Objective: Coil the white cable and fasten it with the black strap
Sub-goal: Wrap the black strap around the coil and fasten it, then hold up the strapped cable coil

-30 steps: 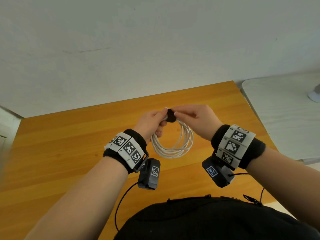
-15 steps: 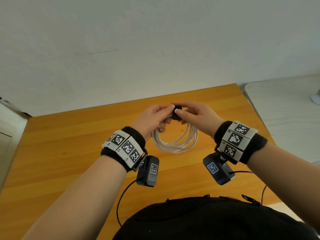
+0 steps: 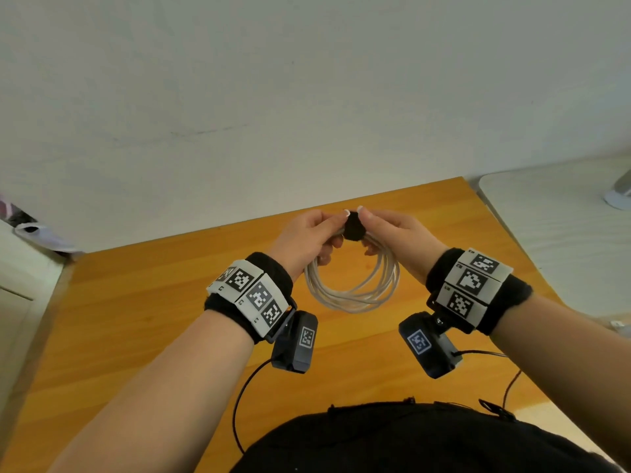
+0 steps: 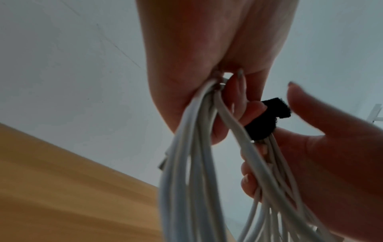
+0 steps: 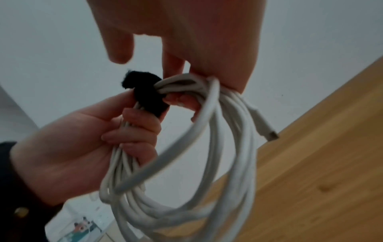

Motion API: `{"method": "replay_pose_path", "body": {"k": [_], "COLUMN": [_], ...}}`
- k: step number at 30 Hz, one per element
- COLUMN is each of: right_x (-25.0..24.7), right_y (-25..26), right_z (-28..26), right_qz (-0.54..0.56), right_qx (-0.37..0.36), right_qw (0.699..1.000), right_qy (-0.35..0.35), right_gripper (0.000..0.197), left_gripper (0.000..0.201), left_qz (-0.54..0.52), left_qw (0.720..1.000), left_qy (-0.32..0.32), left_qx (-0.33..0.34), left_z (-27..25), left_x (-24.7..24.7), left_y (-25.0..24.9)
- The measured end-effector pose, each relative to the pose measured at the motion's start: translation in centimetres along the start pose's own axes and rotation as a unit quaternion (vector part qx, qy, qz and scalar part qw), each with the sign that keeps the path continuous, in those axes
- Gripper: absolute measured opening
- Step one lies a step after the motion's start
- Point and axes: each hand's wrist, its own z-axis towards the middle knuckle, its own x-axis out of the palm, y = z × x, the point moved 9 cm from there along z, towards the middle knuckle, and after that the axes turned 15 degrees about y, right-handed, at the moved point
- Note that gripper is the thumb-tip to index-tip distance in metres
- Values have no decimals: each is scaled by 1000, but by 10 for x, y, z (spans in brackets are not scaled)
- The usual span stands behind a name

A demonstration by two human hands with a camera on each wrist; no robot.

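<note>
White cable (image 3: 355, 288) is coiled; our left hand (image 3: 304, 240) and right hand (image 3: 397, 238) clamp it, black strap (image 3: 353, 227) wrapped at twelve o'clock, its tab unpressed

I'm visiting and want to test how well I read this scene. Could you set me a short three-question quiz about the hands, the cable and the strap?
1. True or false: the white cable lies flat on the wooden table.
2. Where is the black strap? A) on the table B) wrapped round the top of the coil, between the two hands C) round a wrist
3. Fill in: in the right wrist view a loose plug hangs on the side of the ____ hand.

Key
1. False: the left hand and right hand hold the coil up above the table.
2. B
3. right
</note>
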Motion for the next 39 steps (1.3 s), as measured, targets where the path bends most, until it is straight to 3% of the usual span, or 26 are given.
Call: {"method": "replay_pose_path", "body": {"k": [6,12,19,24,30,33,39], "right_x": [-3,-11,-36,-69,-106,-126,-126], "right_y": [17,38,61,53,41,31,15], "right_z": [-6,-13,-22,-32,-43,-43,-29], "right_qz": [-83,-126,-174,-127,-55,18,110], "right_qx": [-23,-60,-108,-91,-82,-71,-26], "right_qw": [996,988,974,982,987,987,992], "right_qy": [-35,-68,-94,-102,-128,-141,-50], "right_gripper": [30,14,21,19,8,21,33], "left_gripper": [23,28,31,22,27,21,14], "left_qz": [-8,10,-6,-25,33,-18,-66], "left_qw": [1000,999,997,997,997,997,986], "left_qy": [7,-6,-39,-34,-71,-72,-143], "left_qx": [17,38,61,59,13,12,58], "left_z": [-7,-8,-2,7,15,20,24], "left_x": [5,15,34,58,75,82,77], "left_y": [-11,-28,-52,-59,-53,-47,-55]}}
